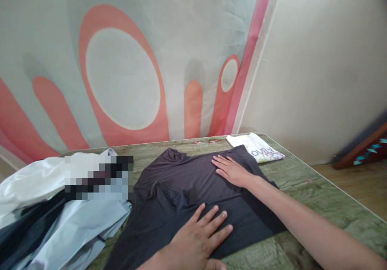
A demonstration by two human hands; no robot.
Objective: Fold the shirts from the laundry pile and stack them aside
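Note:
A dark grey T-shirt (pixel 236 217) lies spread over the table, its neckline toward the left and some creases around the near sleeve. My left hand (pixel 201 237) rests flat on the near part of the shirt, fingers spread. Farther off, my right hand (pixel 231 171) lies palm down on the far side of the same shirt, fingers stretched out. Neither hand grips the cloth.
On the left is a heap of clothes (pixel 81 229) in white, black and light grey-blue, partly pixelated. A folded white garment (pixel 254 147) with "LOVELY" lettering sits at the far right of the wood-patterned table (pixel 320 197). Behind stands a wall with a printed banner (pixel 169 40).

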